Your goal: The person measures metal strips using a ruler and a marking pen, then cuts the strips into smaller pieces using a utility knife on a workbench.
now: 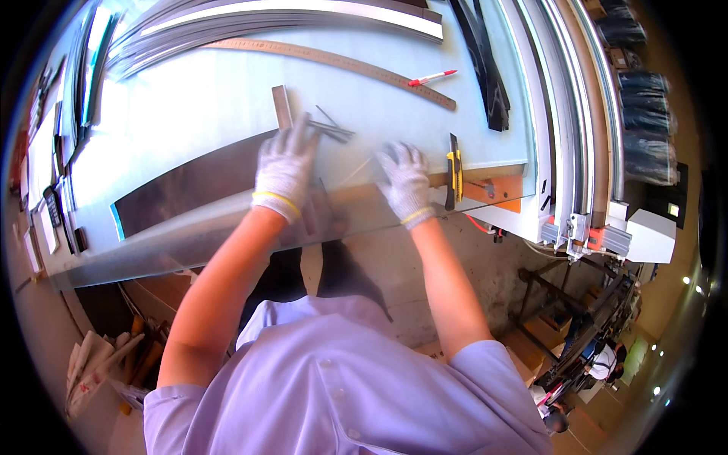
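My left hand (282, 168), in a white knit glove with a yellow cuff, is spread over the right end of a long dark sheet (193, 182). Its fingers reach toward a short brownish strip (282, 106) and several thin dark offcuts (334, 130). On the glass tabletop, my right hand (407, 178), gloved alike, rests palm down with its fingers apart, slightly smeared by motion. Nothing shows in its grasp. Just right of it lies a yellow utility knife (454, 172). Whether my left palm touches the sheet is hidden.
A long steel ruler (334, 64) crosses the table, with a red and white pen (433, 78) on it. Stacked strips (288, 24) lie at the back, black strips (485, 68) at the right. Metal rails (580, 98) border the right side. Other people (604, 362) are at far lower right.
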`<action>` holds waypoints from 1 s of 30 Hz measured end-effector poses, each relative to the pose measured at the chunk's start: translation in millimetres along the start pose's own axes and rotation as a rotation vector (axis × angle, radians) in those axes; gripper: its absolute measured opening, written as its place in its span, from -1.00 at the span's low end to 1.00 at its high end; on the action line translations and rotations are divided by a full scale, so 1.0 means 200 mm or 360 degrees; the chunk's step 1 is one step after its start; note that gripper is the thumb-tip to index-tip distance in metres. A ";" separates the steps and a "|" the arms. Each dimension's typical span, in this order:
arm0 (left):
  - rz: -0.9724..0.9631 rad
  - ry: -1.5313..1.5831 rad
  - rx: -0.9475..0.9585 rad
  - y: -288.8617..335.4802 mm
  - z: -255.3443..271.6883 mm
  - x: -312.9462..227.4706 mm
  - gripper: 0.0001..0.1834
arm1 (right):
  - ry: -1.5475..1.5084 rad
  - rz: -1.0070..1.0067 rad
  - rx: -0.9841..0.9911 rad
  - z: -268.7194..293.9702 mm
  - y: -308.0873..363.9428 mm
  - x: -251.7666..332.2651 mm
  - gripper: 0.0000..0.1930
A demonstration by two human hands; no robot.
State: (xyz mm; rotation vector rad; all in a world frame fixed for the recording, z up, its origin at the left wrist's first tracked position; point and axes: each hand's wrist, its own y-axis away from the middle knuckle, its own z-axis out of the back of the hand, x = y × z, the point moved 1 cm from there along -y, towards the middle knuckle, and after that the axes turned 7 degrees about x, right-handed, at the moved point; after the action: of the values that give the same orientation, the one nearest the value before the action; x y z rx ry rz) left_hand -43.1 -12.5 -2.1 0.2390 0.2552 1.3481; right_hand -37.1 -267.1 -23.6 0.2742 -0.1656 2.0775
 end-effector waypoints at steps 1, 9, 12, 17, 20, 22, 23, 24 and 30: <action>-0.0059 0.0059 0.0187 0.05 0.08 -0.08 0.28 | -0.0004 -0.0036 -0.0039 -0.03 -0.06 0.02 -0.30; 0.0383 0.0101 -0.0040 -0.08 -0.11 -0.08 0.25 | -0.0090 -0.0252 -0.0055 -0.09 -0.50 0.21 -0.42; 0.0420 0.0197 -0.0092 -0.18 -0.08 -0.03 0.20 | -0.0162 0.0006 -0.0093 -0.15 -0.54 0.13 -0.54; 0.0441 0.0316 -0.0214 -0.21 -0.01 0.03 0.02 | -0.0283 0.0136 -0.0041 -0.16 -0.43 0.18 -0.64; 0.0288 0.0681 -0.0388 -0.10 -0.04 0.03 -0.19 | -0.0290 0.0028 -0.0166 -0.15 -0.37 0.23 -0.65; 0.0197 0.1233 -0.0233 0.11 -0.08 0.03 -0.46 | -0.0288 -0.0051 -0.0239 -0.16 -0.34 0.24 -0.71; 0.0178 0.1605 0.0007 0.22 -0.12 0.02 -0.62 | -0.0330 -0.0045 -0.0307 -0.20 -0.32 0.22 -0.75; 0.0177 0.1837 0.0189 0.37 -0.16 -0.02 -0.71 | -0.0370 -0.0035 -0.0369 -0.24 -0.28 0.21 -0.78; 0.0461 0.2897 0.0968 0.67 -0.63 -0.29 -0.73 | -0.0680 -0.0189 -0.0471 -0.25 0.06 0.33 -0.91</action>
State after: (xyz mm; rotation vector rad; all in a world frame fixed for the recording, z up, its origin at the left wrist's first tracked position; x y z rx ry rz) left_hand -218.7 -39.6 -75.9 -0.5630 2.2115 1.3704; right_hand -85.7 -206.5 -53.9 0.5287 -0.6908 1.8237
